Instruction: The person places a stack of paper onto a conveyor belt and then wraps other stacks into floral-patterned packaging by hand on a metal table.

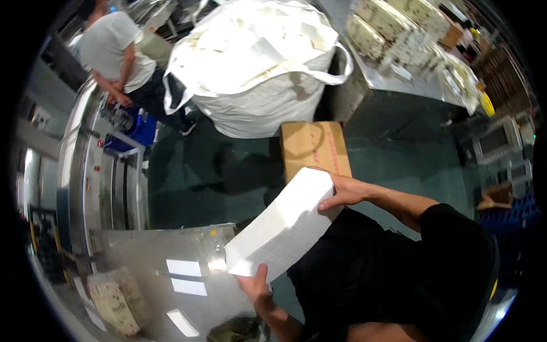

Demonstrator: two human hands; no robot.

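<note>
A long white block of stacked tissue sheets [290, 222] is held aslant between my two hands, over the gap beside the metal table. My left hand [256, 285] grips its lower end, thumb on the near side. My right hand [342, 191] clasps the upper end with the thumb pressed on its side. Fine layer lines show along the block's long face. The fingers under the block are hidden. Below the upper end, a brown cardboard box [313, 142] stands on the floor.
The metal table [142, 245] at lower left carries a beige printed pack [117, 305]. A big white bulk bag [256, 108] full of white pieces stands ahead. Wrapped packs [382, 23] lie on a metal bench [393, 88] at right. A person [117, 54] stands at far left by machinery.
</note>
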